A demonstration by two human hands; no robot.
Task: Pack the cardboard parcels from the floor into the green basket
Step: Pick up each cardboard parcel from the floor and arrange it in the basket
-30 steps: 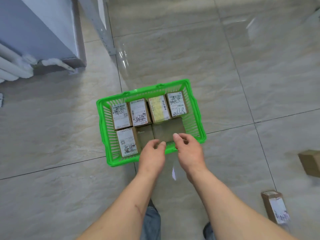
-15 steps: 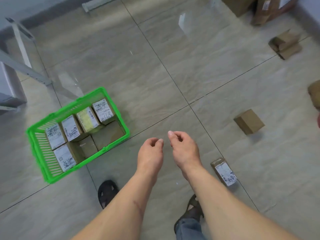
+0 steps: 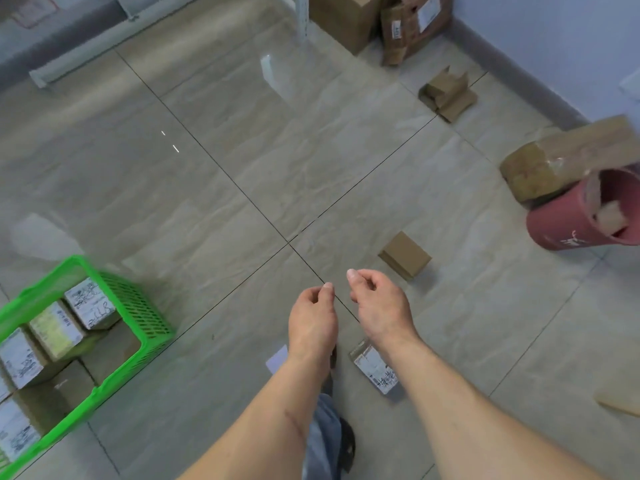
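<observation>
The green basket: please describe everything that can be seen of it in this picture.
The green basket looks like plastic, with slotted, grid-like walls and a thick rim. It stands upright on the tiled floor at the lower left, partly cut off by the picture's edge. Inside, cardboard parcels with white printed labels facing up sit packed side by side, and a few show plain brown tops. Some space remains near its right wall. Neither hand touches it.

Your two bare forearms reach forward side by side, palms down. Left hand (image 3: 313,322): fingers loosely curled, thumb tip against forefinger, holding nothing. Right hand (image 3: 379,306): just beside it, not touching, fingers curled under, thumb forward, grip empty.
</observation>
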